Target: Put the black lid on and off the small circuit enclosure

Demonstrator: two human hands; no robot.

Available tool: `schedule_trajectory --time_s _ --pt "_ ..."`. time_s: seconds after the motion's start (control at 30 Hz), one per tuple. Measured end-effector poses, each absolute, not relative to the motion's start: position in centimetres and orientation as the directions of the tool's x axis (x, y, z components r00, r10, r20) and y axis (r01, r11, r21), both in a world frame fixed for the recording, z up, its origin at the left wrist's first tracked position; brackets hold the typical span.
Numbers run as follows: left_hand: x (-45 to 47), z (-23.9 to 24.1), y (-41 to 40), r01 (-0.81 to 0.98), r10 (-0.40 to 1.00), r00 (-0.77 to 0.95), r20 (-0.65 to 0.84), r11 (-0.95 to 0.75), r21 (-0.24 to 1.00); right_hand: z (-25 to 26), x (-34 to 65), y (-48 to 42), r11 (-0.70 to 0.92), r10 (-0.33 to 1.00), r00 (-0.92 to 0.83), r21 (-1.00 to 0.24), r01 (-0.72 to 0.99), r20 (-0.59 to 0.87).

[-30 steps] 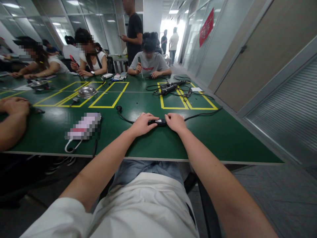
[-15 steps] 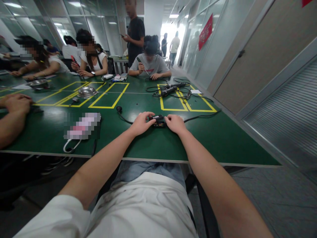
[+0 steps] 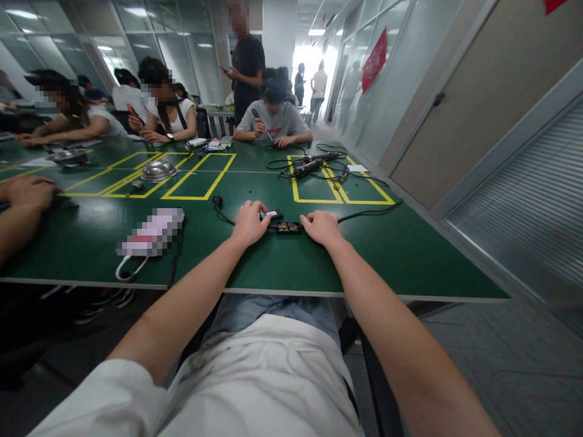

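My left hand (image 3: 250, 224) is closed on a small black cover (image 3: 275, 214) with a pale label, its thumb and fingers at the cover's left end. Just below the cover, an opened black box (image 3: 288, 228) lies on the table with coloured parts showing inside. My right hand (image 3: 320, 227) is closed at the right end of this box, fingertips against it; the grip itself is partly hidden. A black power cord (image 3: 364, 212) runs out from the box to the right. On the left, a cord with a black plug (image 3: 217, 201) passes behind my left hand.
Left of my arm lie a pixelated pink pouch (image 3: 152, 232) and a dark strap. Metal bowls (image 3: 158, 170) and tangled black cables (image 3: 314, 164) rest near yellow tape outlines on the green table (image 3: 410, 261). A neighbour's hands (image 3: 30, 191) are at far left; other people sit opposite.
My left hand has moved left with the black cover, which has come away from above the box. The box's inside now shows more fully. My right hand has stayed nearly in place.
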State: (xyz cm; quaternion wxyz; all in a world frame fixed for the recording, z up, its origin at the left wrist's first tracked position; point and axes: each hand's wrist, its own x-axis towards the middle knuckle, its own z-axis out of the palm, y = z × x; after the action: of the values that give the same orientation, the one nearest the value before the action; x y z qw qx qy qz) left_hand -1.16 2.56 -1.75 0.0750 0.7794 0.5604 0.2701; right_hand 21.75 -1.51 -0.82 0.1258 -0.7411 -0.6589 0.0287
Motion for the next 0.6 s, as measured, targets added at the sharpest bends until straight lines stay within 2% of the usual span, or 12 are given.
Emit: schedule_trajectory --time_s 0.3,0.6 --pt "-0.7 -1.4 1.3 0.888 0.918 0.303 0.256 -0.369 0.273 -0.9 21.4 -1.7 -0.107 0.982 0.137 -0.211 0.972 0.133" --pt "-0.3 -0.5 1.2 0.898 0.931 0.280 0.233 -0.340 0.280 -0.4 21.5 -1.8 -0.107 0.974 0.144 -0.209 0.972 0.174"
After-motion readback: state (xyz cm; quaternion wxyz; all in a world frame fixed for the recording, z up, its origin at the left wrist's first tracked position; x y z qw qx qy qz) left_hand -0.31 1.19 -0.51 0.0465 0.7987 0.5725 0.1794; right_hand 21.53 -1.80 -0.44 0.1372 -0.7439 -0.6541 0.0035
